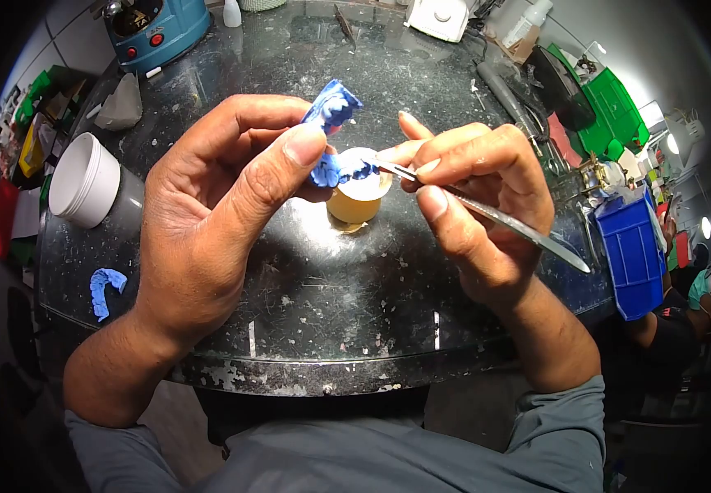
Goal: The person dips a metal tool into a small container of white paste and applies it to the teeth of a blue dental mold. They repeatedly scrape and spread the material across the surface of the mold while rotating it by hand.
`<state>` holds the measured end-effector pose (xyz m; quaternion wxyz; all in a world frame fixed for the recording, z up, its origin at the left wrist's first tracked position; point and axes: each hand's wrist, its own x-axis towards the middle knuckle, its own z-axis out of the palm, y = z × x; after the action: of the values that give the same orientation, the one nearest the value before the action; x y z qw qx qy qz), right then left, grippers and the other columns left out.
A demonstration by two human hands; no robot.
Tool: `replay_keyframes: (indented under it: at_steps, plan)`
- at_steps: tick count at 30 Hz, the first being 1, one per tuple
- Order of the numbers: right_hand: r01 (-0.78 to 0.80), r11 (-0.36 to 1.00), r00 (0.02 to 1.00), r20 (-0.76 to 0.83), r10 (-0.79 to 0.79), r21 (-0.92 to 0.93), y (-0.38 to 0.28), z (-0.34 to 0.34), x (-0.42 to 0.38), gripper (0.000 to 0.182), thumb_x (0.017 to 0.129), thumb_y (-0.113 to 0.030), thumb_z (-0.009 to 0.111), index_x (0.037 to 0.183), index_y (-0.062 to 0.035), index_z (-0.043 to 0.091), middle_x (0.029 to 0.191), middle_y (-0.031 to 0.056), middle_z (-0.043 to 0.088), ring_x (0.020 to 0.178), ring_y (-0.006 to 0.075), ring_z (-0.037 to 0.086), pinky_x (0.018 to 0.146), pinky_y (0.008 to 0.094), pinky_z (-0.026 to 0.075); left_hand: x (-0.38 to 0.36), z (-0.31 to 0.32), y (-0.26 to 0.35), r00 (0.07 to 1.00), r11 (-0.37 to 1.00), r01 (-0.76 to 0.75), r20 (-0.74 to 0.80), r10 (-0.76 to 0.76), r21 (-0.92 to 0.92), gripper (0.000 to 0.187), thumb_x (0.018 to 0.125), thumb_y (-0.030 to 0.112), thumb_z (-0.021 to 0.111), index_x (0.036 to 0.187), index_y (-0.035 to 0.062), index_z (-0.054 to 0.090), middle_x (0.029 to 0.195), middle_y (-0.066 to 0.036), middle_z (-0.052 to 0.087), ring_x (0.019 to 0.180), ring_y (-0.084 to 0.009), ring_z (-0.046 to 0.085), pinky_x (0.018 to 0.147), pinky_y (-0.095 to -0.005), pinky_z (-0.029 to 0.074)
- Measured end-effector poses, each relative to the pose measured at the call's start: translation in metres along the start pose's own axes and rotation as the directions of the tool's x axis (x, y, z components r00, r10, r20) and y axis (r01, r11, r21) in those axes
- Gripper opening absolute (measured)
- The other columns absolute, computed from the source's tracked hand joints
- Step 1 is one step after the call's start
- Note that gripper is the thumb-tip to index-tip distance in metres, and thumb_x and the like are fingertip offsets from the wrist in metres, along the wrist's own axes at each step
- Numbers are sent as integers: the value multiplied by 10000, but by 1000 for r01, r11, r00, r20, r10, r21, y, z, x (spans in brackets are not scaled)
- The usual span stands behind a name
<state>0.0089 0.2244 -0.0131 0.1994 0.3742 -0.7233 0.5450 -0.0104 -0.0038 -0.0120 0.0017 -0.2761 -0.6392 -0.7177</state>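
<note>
Between the thumb and fingers of my left hand [224, 181] is a blue moulded piece [328, 111], curved and uneven like a dental arch. My right hand [478, 197] grips a slim metal tool [503, 218], its thin end at the right tip of the blue piece and its flat, broad end pointing down to the right. Whether the tip touches the piece is too small to tell. Below and behind the blue piece stands a small yellowish cup [355, 207] with a whitish top. Another blue arch-shaped piece [102, 292] lies on the black table [339, 312] at the left.
A white tub [85, 181] stands at the left, a blue machine [158, 37] at the back left. A white device [439, 18] is at the back. Green [610, 111] and blue trays [630, 255] line the right side, where a masked person [684, 316] is partly visible.
</note>
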Motion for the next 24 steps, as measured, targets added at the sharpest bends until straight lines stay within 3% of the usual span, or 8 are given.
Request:
replay_keyframes:
  at_steps: [17,24]
  plan:
    - [22,998,999,-27,-20,58,2,2,-1,158,869,19,563,1008,-4,491,964,136,574,993,302,660,1111,566,304,0,0,0,999,1000,-19,25,20,-11,288,983,202,549,1180,-7,567,1074,-121,635,958,-159,654,823,-344,569]
    - [-7,999,1000,9,7,-39,-1,1,0,145,870,20,565,1001,-5,509,949,135,597,1006,284,656,1112,561,303,0,0,0,999,1000,-15,31,14,9,285,980,196,557,1181,-6,564,1065,-118,634,943,-151,651,822,-341,567]
